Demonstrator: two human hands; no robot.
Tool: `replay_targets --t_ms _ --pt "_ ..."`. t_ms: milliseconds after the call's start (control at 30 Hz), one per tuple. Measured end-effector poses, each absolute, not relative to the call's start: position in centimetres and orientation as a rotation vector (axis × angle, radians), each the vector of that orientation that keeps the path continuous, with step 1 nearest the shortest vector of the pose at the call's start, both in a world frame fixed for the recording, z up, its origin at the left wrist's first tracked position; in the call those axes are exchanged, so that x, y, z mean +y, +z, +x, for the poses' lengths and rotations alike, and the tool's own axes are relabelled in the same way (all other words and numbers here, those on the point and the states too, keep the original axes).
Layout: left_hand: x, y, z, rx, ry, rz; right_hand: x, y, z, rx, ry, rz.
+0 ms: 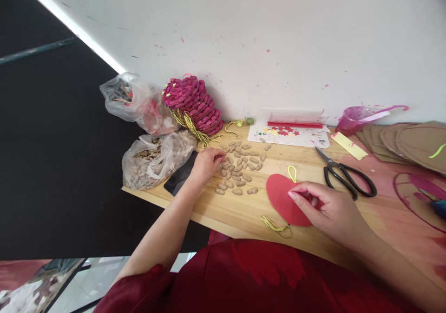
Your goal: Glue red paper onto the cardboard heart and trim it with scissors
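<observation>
Many peanuts (238, 191) lie spread over the wooden table. At their left edge is my left hand (208, 163), fingers bent together at a peanut; what the fingertips hold is hard to make out. Over the right part of a red oval piece (281, 196) hovers my right hand (318, 203), thumb and index finger pinched, with something small and brownish partly hidden among the curled fingers. A yellow loop (291, 173) sticks out at the top of the red piece, and a yellow-green tassel (273, 224) lies at its lower left.
Black scissors (343, 176) lie right of the red piece. Behind are a white sheet (306, 139) with paper stars and a pink cup (350, 120). Brown cardboard shapes (418, 145) lie at right. Left stand magenta peanut-covered pieces (195, 101), plastic bags (153, 162) and a dark phone-like slab (176, 178).
</observation>
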State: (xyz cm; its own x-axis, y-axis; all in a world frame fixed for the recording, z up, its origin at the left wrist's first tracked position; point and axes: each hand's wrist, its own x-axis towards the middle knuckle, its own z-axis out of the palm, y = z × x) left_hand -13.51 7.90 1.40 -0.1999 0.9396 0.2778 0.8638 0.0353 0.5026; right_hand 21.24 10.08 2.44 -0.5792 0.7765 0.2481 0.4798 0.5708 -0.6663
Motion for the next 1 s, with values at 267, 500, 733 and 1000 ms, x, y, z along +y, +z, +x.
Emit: replay_targets --t_ms 267,500,733,1000 --pt "5.4 2.9 -13.3 2.081 0.857 2.003 10.1 2.4 21.2 -2.282 0.760 -1.007" --pt "3.9 2.2 -12.3 2.172 0.715 2.069 10.1 2.5 21.3 -2.296 0.744 -1.002" --pt "4.3 1.7 -11.7 2.252 0.677 2.077 10.0 2.7 21.1 -2.290 0.725 -1.008" --pt "4.4 1.7 -11.6 2.273 0.774 2.078 10.0 2.6 21.2 -2.287 0.709 -1.007"
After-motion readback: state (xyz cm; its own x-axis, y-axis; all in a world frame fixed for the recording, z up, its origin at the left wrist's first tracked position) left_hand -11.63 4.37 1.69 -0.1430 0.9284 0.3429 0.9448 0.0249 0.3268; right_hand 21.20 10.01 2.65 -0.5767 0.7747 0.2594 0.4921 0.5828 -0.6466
